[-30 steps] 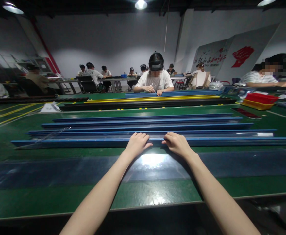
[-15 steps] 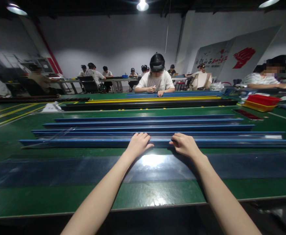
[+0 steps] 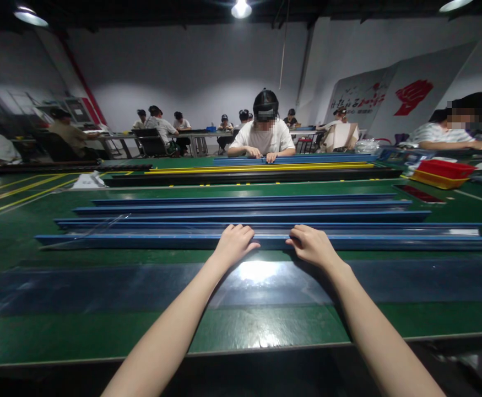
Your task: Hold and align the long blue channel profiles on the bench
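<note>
A long blue rail [image 3: 141, 242] lies crosswise on the green table, the nearest of several. My left hand [image 3: 236, 241] is closed round it left of centre, thumb on the near side and fingers over the top. To the right, my right hand [image 3: 309, 242] grips the same rail, its fingers curled over the edge. A short stretch of rail shows between the two hands. Nearer to me, a clear plastic strip [image 3: 100, 286] lies flat under my forearms. Thin clear film [image 3: 96, 229] rests across the rail's left part.
More blue rails [image 3: 241, 210] lie behind. Farther back are a black rail [image 3: 265, 177] and a yellow rail [image 3: 261, 168]. Red and yellow trays [image 3: 443, 172] and a dark red flat object [image 3: 418, 193] stand at right. A person [image 3: 261, 135] works opposite.
My hands keep the same grip on the rail. Across the table, the person's hand has shifted slightly toward their other hand. The view has moved very slightly.
</note>
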A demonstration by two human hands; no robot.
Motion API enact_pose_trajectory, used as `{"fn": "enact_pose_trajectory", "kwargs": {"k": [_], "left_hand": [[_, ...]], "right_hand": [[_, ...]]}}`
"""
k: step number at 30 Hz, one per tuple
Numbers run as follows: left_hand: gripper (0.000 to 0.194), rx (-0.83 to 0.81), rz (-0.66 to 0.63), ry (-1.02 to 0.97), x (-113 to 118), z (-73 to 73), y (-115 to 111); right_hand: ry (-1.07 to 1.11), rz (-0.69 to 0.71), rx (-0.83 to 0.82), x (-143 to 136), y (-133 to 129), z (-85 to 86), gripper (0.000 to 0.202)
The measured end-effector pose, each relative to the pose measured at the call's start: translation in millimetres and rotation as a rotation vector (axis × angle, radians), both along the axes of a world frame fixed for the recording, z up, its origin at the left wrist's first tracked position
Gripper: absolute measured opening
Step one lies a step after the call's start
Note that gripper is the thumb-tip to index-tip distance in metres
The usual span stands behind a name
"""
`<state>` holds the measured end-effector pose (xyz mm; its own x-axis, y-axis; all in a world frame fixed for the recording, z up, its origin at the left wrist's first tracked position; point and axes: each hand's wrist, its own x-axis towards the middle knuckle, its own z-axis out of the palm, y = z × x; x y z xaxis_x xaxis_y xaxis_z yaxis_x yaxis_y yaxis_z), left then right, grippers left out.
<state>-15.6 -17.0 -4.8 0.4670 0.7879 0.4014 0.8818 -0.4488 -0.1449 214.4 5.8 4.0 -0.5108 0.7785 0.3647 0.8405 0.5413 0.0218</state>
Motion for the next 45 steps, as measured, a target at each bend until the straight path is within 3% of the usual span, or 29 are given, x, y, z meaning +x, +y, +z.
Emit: {"fn": "enact_pose_trajectory", "kwargs": {"k": [45], "left_hand": [[0.03,-0.092,0.046,-0.024,2.4,4.0,-1.5]], "right_hand": [[0.028,0.085,-0.101,-11.4,-1.4,-3.8,0.028]]}}
